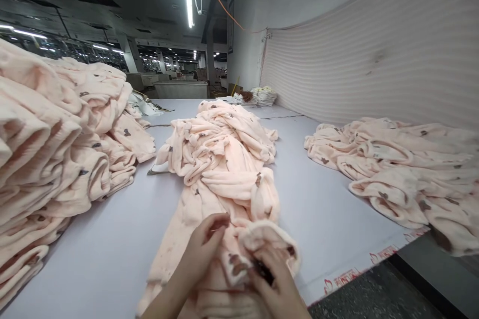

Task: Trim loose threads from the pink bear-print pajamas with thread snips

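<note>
A pale pink plush garment (213,204) with brown bear-like prints lies in front of me, its near part under both hands. My left hand (204,244) is closed in a pinch just above the cloth, thumb and forefinger together; what is between them is too small to make out. My right hand (275,271) curls around a small black tool (265,271), mostly hidden by the fingers, beside a rolled opening (267,234) of the garment. More of the same pink cloth (224,134) is bunched up just beyond.
To the left rises a tall stack of pink garments (48,134). Another heap (392,159) lies at the right, hanging over the edge of the white table (310,199). Folded cloths (264,95) sit at the back, by a striped fabric sheet (366,60) along the wall.
</note>
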Available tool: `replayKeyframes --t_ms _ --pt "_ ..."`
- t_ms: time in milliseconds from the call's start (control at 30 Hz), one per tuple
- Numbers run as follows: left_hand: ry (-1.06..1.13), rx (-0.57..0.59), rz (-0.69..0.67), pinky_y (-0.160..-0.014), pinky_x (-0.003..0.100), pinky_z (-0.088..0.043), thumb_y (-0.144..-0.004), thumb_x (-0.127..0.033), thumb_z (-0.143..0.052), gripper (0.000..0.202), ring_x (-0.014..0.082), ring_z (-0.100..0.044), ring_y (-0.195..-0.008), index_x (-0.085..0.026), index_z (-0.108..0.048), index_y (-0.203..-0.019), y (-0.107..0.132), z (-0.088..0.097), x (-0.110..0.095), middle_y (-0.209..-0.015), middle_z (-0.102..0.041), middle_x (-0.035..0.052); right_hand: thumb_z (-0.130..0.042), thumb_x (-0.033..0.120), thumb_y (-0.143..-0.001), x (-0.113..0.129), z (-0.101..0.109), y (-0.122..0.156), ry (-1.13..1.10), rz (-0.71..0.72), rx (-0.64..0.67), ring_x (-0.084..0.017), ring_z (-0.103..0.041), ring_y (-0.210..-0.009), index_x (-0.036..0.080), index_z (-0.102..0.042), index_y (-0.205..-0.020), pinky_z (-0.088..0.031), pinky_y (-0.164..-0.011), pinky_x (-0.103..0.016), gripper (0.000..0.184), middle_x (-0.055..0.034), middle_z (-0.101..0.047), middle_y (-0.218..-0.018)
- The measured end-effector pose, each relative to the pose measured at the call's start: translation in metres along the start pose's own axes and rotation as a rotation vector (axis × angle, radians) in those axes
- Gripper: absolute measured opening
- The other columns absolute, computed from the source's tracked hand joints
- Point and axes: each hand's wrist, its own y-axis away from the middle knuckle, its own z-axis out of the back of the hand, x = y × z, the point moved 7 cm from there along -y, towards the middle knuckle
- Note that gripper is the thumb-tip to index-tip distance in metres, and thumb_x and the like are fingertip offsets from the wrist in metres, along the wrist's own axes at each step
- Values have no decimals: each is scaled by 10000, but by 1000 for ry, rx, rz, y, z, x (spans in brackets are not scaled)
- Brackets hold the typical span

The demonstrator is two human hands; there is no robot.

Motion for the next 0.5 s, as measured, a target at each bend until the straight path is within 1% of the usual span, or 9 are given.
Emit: replayKeyframes --t_ms 33,67,133,200,233,300,400,433,500 --pt "-124 -97 -48 -782 305 -452 -837 -326 -548 190 219 -611 -885 -194 -649 -931 10 7 4 -912 -691 48 -538 331 -861 -5 6 -3 -106 -58 -38 -208 -618 -844 209 -639 -855 -498 -780 -294 159 -45 -651 -850" --pt "-221 -114 -74 -690 291 -444 -835 -346 -542 186 208 -600 -768 -196 -640 -882 20 6 9 -814 -676 37 -538 384 -872 -9 10 -6 -209 -116 -52 -218 -624 -870 205 -644 -859 -498 -811 -314 209 -50 -659 -863" --pt "-256 11 -103 -646 286 -435 -766 -355 -612 214 212 -591 -710 -197 -639 -908 35 -14 20 -786 -671 38 -528 467 -879 -12 12 -10 -383 -200 -30 -234 -639 -892 198 -657 -863 -511 -822 -337 298 -55 -675 -862" --pt "-187 88 -129 -719 301 -452 -694 -306 -671 312 239 -607 -800 -194 -624 -982 41 -35 26 -881 -681 61 -533 503 -872 -8 13 -12 -466 -205 -7 -243 -648 -922 197 -666 -883 -518 -832 -344 334 -62 -687 -883" --pt "-123 100 -138 -753 306 -455 -705 -283 -650 291 243 -605 -837 -191 -613 -979 42 -43 26 -910 -675 68 -547 500 -867 -6 15 -11 -462 -194 -16 -241 -650 -930 199 -666 -903 -523 -831 -335 326 -63 -691 -896" --pt "-13 66 -148 -742 293 -455 -778 -235 -538 142 216 -589 -817 -195 -576 -909 41 -48 25 -867 -641 52 -571 455 -864 -5 26 -8 -376 -165 -95 -223 -656 -922 206 -654 -935 -528 -822 -301 272 -59 -693 -913" --pt "-61 -113 -251 -654 259 -415 -769 -161 -483 115 172 -514 -705 -220 -510 -865 43 -32 15 -769 -531 -6 -552 338 -869 -1 49 -1 -117 -70 -242 -204 -658 -910 230 -635 -990 -533 -796 -269 182 -52 -694 -961" --pt "-120 -172 -306 -648 258 -398 -754 -141 -486 147 168 -493 -692 -228 -497 -872 46 -25 11 -760 -504 -16 -531 290 -865 3 55 1 -18 -28 -254 -201 -657 -909 243 -636 -993 -535 -786 -268 172 -48 -690 -989" --pt "-190 -213 -400 -662 264 -384 -747 -118 -471 177 168 -479 -697 -240 -483 -876 52 -19 4 -765 -486 -21 -504 219 -844 14 58 2 141 37 -208 -193 -660 -902 268 -634 -1008 -547 -746 -260 215 -43 -668 -1046"
